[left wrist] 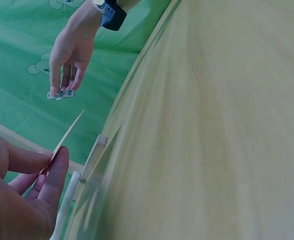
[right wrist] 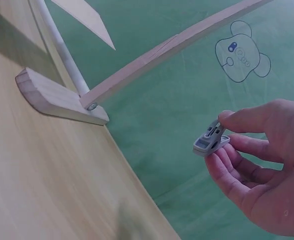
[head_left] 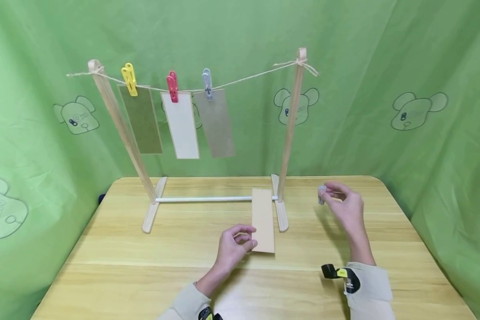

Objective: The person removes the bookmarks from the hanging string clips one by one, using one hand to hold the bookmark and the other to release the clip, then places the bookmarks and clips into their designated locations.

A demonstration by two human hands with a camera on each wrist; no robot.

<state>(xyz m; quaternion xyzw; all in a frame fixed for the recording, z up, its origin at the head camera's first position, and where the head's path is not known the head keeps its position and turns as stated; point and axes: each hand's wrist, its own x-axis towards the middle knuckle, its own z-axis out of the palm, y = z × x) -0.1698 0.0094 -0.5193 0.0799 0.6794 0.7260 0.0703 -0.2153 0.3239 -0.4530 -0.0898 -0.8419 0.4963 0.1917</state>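
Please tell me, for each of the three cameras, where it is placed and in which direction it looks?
Head: above, looking forward and down at the table, wooden rack, both hands and sleeves.
Left wrist: low beside the left hand, which pinches the card strip; faces across to the right hand.
Right wrist: beside the right hand, which pinches the grey clothespin; faces the rack's foot.
Shared: strip and clothespin appear in all three views.

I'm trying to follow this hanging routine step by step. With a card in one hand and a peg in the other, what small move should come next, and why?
Probably lift the card up to the string, right of the grey peg. The left hand pinches the card's lower end low over the table, the right hand holds a loose peg, and that stretch of string is bare.
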